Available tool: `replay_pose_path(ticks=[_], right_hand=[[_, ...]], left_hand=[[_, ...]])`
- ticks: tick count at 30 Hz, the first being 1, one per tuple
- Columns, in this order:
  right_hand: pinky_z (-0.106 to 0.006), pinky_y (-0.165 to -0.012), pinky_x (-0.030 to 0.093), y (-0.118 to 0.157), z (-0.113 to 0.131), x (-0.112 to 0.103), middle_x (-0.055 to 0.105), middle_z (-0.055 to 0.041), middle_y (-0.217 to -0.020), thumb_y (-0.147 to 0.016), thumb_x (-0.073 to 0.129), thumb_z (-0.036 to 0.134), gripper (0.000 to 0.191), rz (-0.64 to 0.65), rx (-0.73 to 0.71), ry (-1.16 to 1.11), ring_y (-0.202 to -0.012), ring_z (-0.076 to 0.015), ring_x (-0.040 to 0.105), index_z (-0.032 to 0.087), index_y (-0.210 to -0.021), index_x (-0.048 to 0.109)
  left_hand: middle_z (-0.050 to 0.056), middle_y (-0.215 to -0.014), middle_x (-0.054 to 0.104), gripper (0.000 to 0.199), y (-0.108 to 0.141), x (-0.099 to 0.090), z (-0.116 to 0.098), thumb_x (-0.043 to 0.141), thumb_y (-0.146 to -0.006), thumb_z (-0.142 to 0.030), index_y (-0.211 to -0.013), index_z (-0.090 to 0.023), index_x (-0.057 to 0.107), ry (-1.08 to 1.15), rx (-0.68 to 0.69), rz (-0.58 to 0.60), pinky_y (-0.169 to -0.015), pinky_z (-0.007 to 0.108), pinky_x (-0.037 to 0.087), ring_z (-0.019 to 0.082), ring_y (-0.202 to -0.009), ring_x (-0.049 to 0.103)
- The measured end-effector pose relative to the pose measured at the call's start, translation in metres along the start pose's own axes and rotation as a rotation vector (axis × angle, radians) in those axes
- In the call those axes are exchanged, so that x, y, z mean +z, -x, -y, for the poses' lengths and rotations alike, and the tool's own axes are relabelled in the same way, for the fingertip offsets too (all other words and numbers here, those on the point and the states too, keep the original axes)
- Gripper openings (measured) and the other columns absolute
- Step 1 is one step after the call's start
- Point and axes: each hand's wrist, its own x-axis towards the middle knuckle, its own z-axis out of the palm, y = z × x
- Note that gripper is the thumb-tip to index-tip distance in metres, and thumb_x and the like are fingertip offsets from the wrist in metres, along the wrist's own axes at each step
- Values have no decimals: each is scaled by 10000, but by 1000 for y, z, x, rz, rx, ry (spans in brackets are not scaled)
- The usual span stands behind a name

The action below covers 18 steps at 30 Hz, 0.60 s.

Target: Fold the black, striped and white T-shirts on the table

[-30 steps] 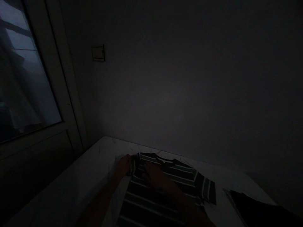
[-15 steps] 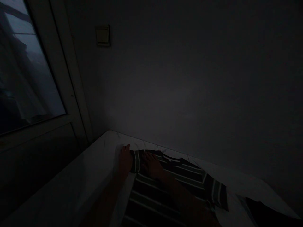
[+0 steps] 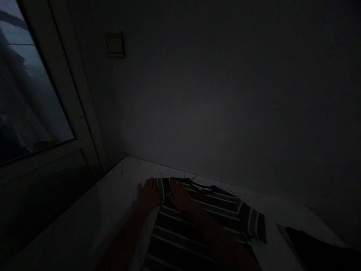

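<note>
A dark striped T-shirt (image 3: pixel 180 233) lies spread on a pale table (image 3: pixel 118 195), its neckline toward the wall. My left hand (image 3: pixel 149 192) rests flat at the end of the shirt's left sleeve, fingers stretched out and covering part of the cuff. Just to its right, my right hand (image 3: pixel 179 195) lies flat on the shirt near the left shoulder, fingers extended. The forearm behind it covers part of the shirt's front. The other sleeve (image 3: pixel 256 224) lies spread out to the right. Dim light hides finer detail.
A dark flat item (image 3: pixel 316 246), perhaps cloth, lies at the table's right. Behind the table rises a plain wall (image 3: pixel 211 113) with a light switch (image 3: pixel 115 44). At the left stands a door (image 3: pixel 81 124) with a glass pane.
My left hand has turned from fingers curled at the sleeve's edge to lying flat over it. My right hand stays on the shoulder area. The view has shifted slightly.
</note>
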Motion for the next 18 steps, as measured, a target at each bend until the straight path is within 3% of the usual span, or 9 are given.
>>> replay_pose_path(ticks=[3, 6, 9, 11, 13, 15, 18], right_hand=[[-519, -1246, 155, 5, 8, -11, 200, -184, -1656, -1052, 291, 533, 717, 8, 3, -14, -1543, -306, 168, 66, -1594, 252], [-505, -1244, 179, 34, 3, -29, 203, -161, -1667, -1055, 300, 529, 706, -62, -4, -24, -1546, -288, 169, 91, -1604, 224], [-475, -1234, 220, 96, -32, -49, 263, -146, -1658, -1050, 353, 488, 662, -177, 89, 14, -1531, -276, 229, 136, -1601, 252], [-450, -1198, 296, 151, -71, -62, 370, -158, -1612, -1040, 392, 416, 605, -232, 276, 47, -1480, -283, 344, 146, -1577, 319], [-421, -1128, 383, 205, -115, -75, 502, -181, -1513, -1025, 404, 331, 540, -266, 567, 80, -1382, -283, 479, 134, -1528, 400], [-405, -1042, 444, 247, -154, -87, 608, -216, -1376, -1020, 411, 318, 494, -284, 875, 113, -1271, -291, 575, 113, -1466, 472], [-398, -924, 489, 276, -190, -96, 684, -256, -1169, -1011, 466, 417, 470, -276, 1048, 105, -1128, -322, 649, 72, -1300, 603]], left_hand=[[211, -1513, 502, 461, 1, 6, 1, 455, -955, -247, -1394, -176, 578, -35, 32, -25, -1106, 766, 197, 402, -1370, 462], [218, -1522, 488, 468, -1, 7, 4, 392, -968, -270, -1384, -156, 572, -97, 56, -66, -1097, 792, 162, 408, -1379, 445], [241, -1555, 433, 516, -11, 1, 2, 356, -978, -331, -1410, -116, 539, -120, 59, -96, -1098, 799, 151, 431, -1421, 394], [212, -1570, 427, 533, -20, -3, -12, 352, -988, -380, -1443, -151, 507, -87, 118, -111, -1122, 779, 139, 418, -1458, 351], [166, -1566, 454, 520, -26, -8, -43, 378, -995, -421, -1453, -207, 499, -33, 242, -82, -1154, 731, 147, 394, -1480, 329], [150, -1557, 473, 508, -27, -10, -93, 412, -999, -435, -1447, -215, 509, 25, 407, 12, -1177, 668, 189, 376, -1481, 337], [164, -1585, 426, 517, -22, -5, -190, 400, -1017, -413, -1472, -184, 492, 98, 621, 198, -1174, 621, 258, 362, -1491, 326]])
